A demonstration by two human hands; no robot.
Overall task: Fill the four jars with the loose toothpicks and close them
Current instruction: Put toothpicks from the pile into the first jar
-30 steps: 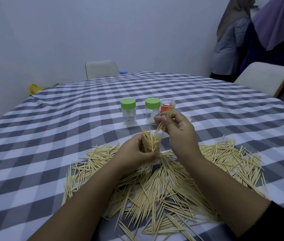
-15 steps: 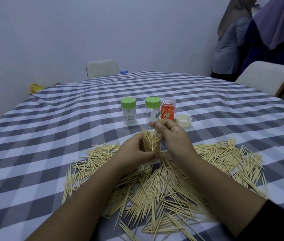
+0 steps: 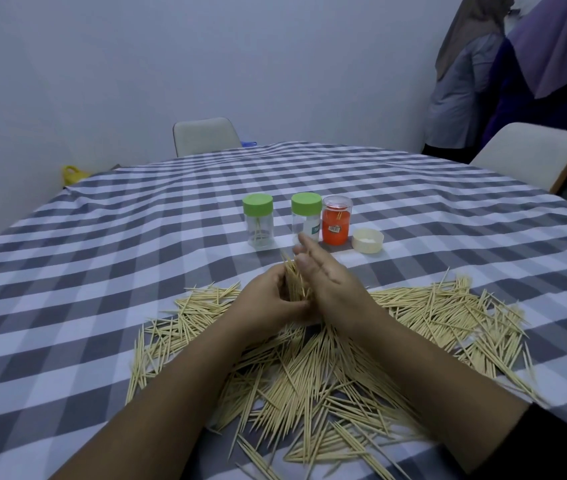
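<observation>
A wide heap of loose toothpicks [image 3: 313, 372] lies on the checked tablecloth in front of me. My left hand [image 3: 268, 303] grips an upright bundle of toothpicks [image 3: 294, 278]. My right hand [image 3: 327, 282] lies flat against the bundle's right side with straight fingers. Behind them stand two clear jars with green lids, a left jar [image 3: 258, 221] and a right jar [image 3: 306, 216]. An open orange jar [image 3: 336, 220] stands beside them with a few toothpicks inside. Its cream lid [image 3: 367, 240] lies upside down to the right.
The table with the grey and white checked cloth [image 3: 136, 258] reaches to the far wall. A chair [image 3: 206, 135] stands at the far side, another chair [image 3: 531, 154] at the right. Clothes hang in the right corner. A yellow object [image 3: 74, 174] sits at the far left.
My right hand let go of the few toothpicks it pinched above the bundle, dropped lower and now presses flat against the bundle in my left hand.
</observation>
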